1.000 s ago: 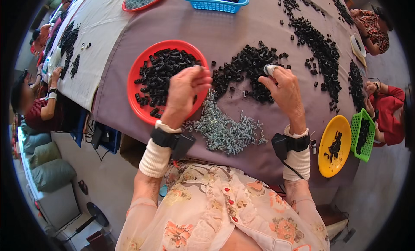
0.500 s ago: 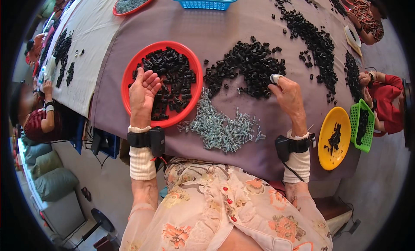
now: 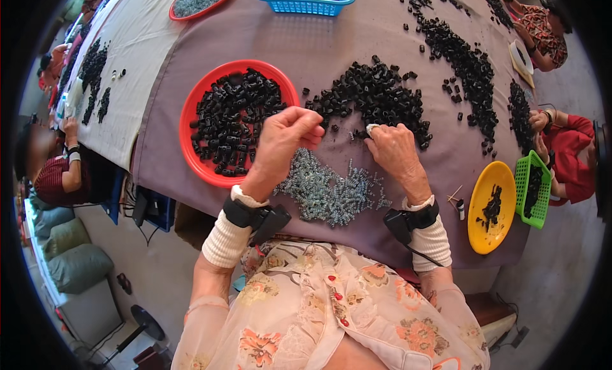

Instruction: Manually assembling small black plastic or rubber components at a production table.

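My left hand (image 3: 288, 144) is closed, thumb and fingers pinched together, between the red tray and the pile of small black plastic pieces (image 3: 376, 93). Whatever sits in that pinch is hidden. Fingers curled inward, my right hand (image 3: 396, 152) hovers by the near edge of the same pile; a white wrap covers one fingertip, and I cannot make out what it holds. More black pieces fill the round red tray (image 3: 189, 154) on the left. Just below both hands spreads a heap of small silvery-green coil springs (image 3: 331, 188).
At right lie a yellow plate (image 3: 502, 228) with black bits, a small vial (image 3: 460, 209) and a green basket (image 3: 540, 207). A blue basket (image 3: 305, 7) and a red dish of springs (image 3: 201, 0) stand at the far side. Other people work left and right.
My left hand has moved right from over the red tray and closed from an open palm. My right hand has shifted left and slightly down, toward it.
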A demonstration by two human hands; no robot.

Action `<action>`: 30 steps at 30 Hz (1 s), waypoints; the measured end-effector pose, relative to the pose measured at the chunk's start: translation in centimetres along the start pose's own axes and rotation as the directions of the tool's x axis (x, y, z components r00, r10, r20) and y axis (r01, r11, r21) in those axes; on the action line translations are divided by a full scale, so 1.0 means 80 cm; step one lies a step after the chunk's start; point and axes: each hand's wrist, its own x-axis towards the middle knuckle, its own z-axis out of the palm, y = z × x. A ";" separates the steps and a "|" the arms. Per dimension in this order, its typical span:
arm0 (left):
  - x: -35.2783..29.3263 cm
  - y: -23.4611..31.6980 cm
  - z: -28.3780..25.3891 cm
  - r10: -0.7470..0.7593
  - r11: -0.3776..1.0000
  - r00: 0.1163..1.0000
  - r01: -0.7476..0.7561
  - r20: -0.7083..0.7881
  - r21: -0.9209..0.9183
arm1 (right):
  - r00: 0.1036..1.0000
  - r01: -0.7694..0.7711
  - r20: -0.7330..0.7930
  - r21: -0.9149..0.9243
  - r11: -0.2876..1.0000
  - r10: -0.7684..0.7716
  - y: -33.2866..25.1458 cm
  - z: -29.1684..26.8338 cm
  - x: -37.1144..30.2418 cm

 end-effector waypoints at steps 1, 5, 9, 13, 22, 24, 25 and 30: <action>0.002 -0.005 0.005 -0.011 1.000 1.000 0.011 0.028 0.011 | 1.000 -0.003 -0.008 0.004 1.000 0.003 0.000 0.000 0.000; 0.006 -0.016 0.022 -0.040 0.999 0.991 0.034 0.128 0.041 | 0.999 -0.005 -0.037 0.043 0.999 0.006 0.002 -0.008 0.001; 0.007 -0.024 0.030 0.013 0.992 0.980 -0.038 0.197 0.123 | 0.996 -0.029 -0.070 0.371 0.928 0.059 0.003 -0.028 0.002; 0.008 -0.025 0.034 0.086 0.974 0.964 -0.134 0.251 0.184 | 0.990 -0.074 -0.037 0.684 0.726 0.135 -0.009 -0.040 0.004; 0.006 -0.007 0.038 0.104 0.988 0.978 -0.124 0.182 0.098 | 0.988 -0.069 -0.045 0.736 0.674 0.150 -0.019 -0.052 0.023; 0.006 -0.002 0.034 0.064 0.998 0.994 -0.063 0.090 -0.016 | 0.984 -0.078 -0.062 0.700 0.710 0.169 -0.015 -0.048 0.026; 0.010 -0.006 0.028 0.061 0.997 0.995 -0.058 0.080 -0.043 | 0.985 0.019 -0.153 0.557 0.830 0.079 -0.009 -0.035 0.026; 0.010 -0.009 0.016 -0.009 0.991 0.998 0.017 0.060 -0.132 | 0.992 0.101 -0.089 0.133 0.986 -0.089 -0.016 0.003 0.017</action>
